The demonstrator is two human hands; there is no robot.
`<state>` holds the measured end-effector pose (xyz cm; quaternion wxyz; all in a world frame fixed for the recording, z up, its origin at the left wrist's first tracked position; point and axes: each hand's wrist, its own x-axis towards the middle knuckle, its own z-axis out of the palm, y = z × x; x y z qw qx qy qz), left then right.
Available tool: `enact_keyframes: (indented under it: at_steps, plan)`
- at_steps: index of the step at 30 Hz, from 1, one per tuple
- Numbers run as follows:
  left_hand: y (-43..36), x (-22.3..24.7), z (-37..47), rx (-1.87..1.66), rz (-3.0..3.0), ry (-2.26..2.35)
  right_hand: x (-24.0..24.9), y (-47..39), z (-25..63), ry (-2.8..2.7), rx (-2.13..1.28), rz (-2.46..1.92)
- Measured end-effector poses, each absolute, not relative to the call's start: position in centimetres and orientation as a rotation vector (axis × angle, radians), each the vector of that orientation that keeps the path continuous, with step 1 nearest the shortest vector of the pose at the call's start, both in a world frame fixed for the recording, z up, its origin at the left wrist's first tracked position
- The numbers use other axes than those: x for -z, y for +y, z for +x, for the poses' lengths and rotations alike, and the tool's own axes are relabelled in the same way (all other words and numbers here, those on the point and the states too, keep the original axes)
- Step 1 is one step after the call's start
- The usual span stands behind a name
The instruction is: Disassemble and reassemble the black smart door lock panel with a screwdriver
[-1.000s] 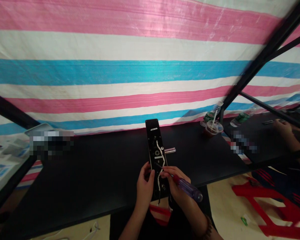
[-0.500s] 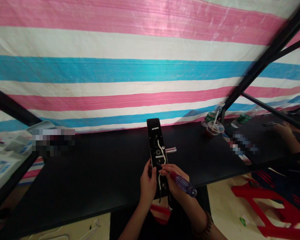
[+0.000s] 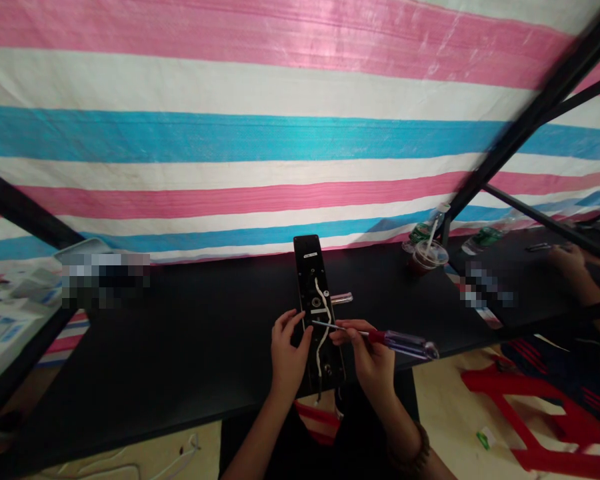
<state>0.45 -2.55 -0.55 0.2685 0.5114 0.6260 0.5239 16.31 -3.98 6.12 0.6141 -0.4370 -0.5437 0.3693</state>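
Observation:
A long black panel [image 3: 307, 267] with a white cable [image 3: 323, 290] along it lies on the black table, its near end at the table's front edge. My right hand [image 3: 373, 357] is closed on a screwdriver [image 3: 405, 343] with a purple clear handle and red collar. Its shaft points left across the panel, the tip near the panel's left side. At that left edge rests my left hand [image 3: 289, 347], its thumb and fingers apart, the fingertips by the screwdriver tip. Whether a small part sits between them is too small to tell.
Beyond the panel's right side lies a small clear pinkish object [image 3: 343, 299]. A drink cup [image 3: 430, 257] and a bottle [image 3: 421, 231] stand back right. White boxes [image 3: 10, 333] are at left, a red stool [image 3: 535, 427] at lower right. Another person's hand [image 3: 570, 260] is far right.
My right hand has shifted right and the screwdriver has swung flatter, pointing left. My left hand has moved slightly left and up, its fingers now spread at the panel's edge.

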Motion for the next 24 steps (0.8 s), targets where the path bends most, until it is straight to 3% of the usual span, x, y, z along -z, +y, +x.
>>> enact_keyframes:
  at_steps: [24]
  plan:
    - [-1.67, -0.42, -0.7, -1.385, 1.714, 1.631, -6.42, -4.3, 16.84, -1.129, -0.87, -1.079]
